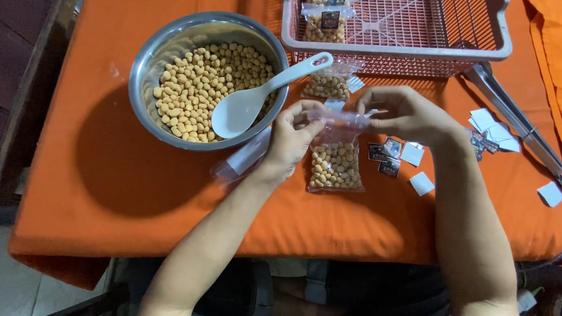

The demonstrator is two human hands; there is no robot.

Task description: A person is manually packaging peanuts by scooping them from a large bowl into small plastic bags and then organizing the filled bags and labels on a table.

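**Above the orange cloth, two hands pinch one bag of nuts**

Over the middle of the orange tablecloth [103,188], both hands meet at the top edge of a small clear plastic bag [336,157]. The left hand [292,138] has its fingers curled close together, thumb and forefinger clamped on the bag's left upper corner. The right hand [409,114] comes in from the other side, fingers bent and nearly closed, gripping the right end of the same top strip. Between them the mouth of the bag is pulled flat and taut.

The bag hangs down from the fingertips toward the person, its lower part resting on the cloth just below and between the hands. It is transparent, creased near the top, and filled about halfway with round, pale tan coated nuts.

Left of the left hand stands a steel bowl [153,51] holding more of the same nuts, with a white plastic spoon [258,97] lying across its rim. Some flat empty bags [243,157] lie under the left wrist. Another filled bag [328,85] lies just beyond the hands, in front of a pink plastic basket [488,53] that holds more filled bags. Small dark and white paper labels [398,158] are scattered near the right forearm, and a long metal bar [516,118] lies well to the right.
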